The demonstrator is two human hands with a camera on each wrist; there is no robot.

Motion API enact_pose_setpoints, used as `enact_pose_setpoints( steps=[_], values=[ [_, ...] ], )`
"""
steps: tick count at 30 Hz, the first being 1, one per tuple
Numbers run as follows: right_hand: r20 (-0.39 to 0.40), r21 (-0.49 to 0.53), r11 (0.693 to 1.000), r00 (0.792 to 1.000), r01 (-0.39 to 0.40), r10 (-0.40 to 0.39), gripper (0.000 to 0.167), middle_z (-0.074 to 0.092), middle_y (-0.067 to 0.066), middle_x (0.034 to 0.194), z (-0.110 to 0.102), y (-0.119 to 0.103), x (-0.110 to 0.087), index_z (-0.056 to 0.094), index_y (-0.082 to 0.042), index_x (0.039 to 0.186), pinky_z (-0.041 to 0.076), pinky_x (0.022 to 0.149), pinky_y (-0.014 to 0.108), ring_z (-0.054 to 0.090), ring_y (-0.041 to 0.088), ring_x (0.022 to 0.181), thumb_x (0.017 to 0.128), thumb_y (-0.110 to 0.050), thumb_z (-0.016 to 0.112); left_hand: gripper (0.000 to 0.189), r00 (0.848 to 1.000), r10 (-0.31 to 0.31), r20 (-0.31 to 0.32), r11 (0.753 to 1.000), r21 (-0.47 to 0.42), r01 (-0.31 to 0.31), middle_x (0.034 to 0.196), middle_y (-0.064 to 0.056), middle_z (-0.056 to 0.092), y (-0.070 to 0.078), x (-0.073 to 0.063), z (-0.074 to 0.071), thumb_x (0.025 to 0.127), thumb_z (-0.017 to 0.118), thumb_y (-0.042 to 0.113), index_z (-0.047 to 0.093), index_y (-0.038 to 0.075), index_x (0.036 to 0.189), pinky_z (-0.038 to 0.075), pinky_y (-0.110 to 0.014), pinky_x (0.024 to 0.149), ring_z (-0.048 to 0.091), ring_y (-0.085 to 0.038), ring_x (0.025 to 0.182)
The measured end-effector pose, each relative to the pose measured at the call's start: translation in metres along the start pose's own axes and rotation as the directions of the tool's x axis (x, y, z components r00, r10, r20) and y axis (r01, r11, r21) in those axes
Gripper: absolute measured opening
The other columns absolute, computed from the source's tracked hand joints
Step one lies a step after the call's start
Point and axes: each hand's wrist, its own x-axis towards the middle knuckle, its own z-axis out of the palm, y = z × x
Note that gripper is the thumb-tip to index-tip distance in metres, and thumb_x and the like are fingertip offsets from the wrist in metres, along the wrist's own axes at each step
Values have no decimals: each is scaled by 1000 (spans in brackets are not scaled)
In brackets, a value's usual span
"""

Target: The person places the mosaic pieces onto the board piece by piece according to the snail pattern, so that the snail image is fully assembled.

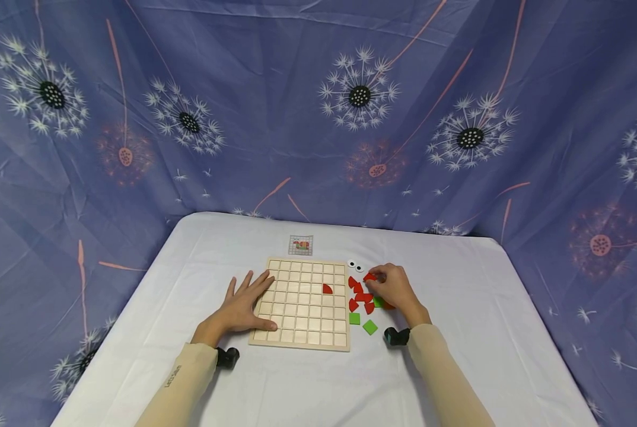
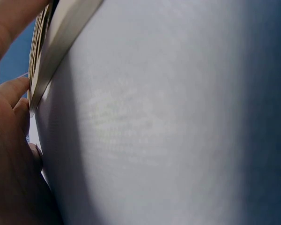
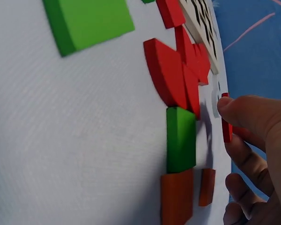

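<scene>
Pinching a thin red piece between thumb and fingers, your right hand is just off the right side of the wooden grid board, level with its far half. You see the piece edge-on at the wrist, so its outline is hard to tell. It looks stiff, hard and light, probably painted wood, so a gentle pinch should do; expect smooth faces that may slide if squeezed off-centre. Take it by opposite edges, leaving its underside free. Your left hand is spread, fingers apart, over the board's left edge, clasping nothing. Between board and right hand lies a jumble of red pieces, some touching, whose slim edges give you little to catch. Green squares lie right of the board's near half, thick enough to lift by their sides. Two eye discs sit by its far right corner and look flatter. On the board rests one red quarter-circle; beyond its far edge lies a small pattern card.
</scene>
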Motion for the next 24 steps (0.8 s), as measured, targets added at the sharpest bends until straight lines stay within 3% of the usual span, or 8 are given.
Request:
enact_pose_setpoints(
  steps=[6,13,20,24],
  values=[
    [15,-15,1000,1000,24,-24,31,69,13,112,-3,-8,-4,77,-9,117,53,94,47,52,30,109,90,-23,80,123,1000,-5,6,1000,5,5,173,-7,19,-2,2,2,67,85,68,29,16,164,-8,-73,121,5,-46,159],
    [39,-12,995,994,98,-98,30,72,11,117,-3,-18,-7,78,-8,116,50,104,51,55,32,115,89,-20,81,123,1000,-5,3,1000,4,5,173,-7,19,0,2,2,66,85,68,30,16,164,-8,-73,121,5,-46,159],
    [100,-42,979,975,202,-197,27,72,4,109,-3,-34,-10,77,-9,114,49,104,51,56,29,114,89,-20,81,123,1000,-6,4,1000,1,6,173,-8,19,1,1,0,67,85,67,30,15,164,-8,-73,121,5,-47,159],
    [153,-59,974,966,219,-208,28,71,1,116,0,-43,-13,77,-13,115,50,103,49,53,26,119,90,-23,81,123,1000,-7,5,1000,-5,7,173,-9,18,1,1,0,67,86,66,30,14,164,-9,-72,121,5,-47,158]
  ],
)
